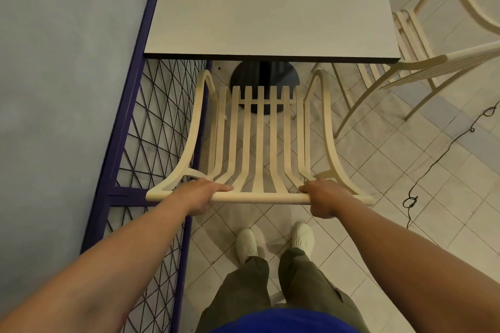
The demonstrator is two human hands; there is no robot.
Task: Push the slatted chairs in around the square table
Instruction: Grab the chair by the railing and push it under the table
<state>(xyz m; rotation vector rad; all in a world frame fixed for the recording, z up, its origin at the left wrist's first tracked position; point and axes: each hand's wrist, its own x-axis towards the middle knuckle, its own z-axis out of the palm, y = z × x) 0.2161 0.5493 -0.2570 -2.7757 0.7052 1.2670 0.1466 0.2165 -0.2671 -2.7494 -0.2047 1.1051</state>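
A cream slatted chair stands in front of me, facing the square white table. The front of its seat stops just short of the table's near edge. My left hand is shut on the left part of the chair's top back rail. My right hand is shut on the right part of the same rail. A second cream slatted chair stands at the table's right side, its seat partly under the tabletop.
A purple metal frame with wire mesh runs along the left, against a pale blue wall. The table's black round base sits under the tabletop. A thin black cable lies on the tiled floor at the right.
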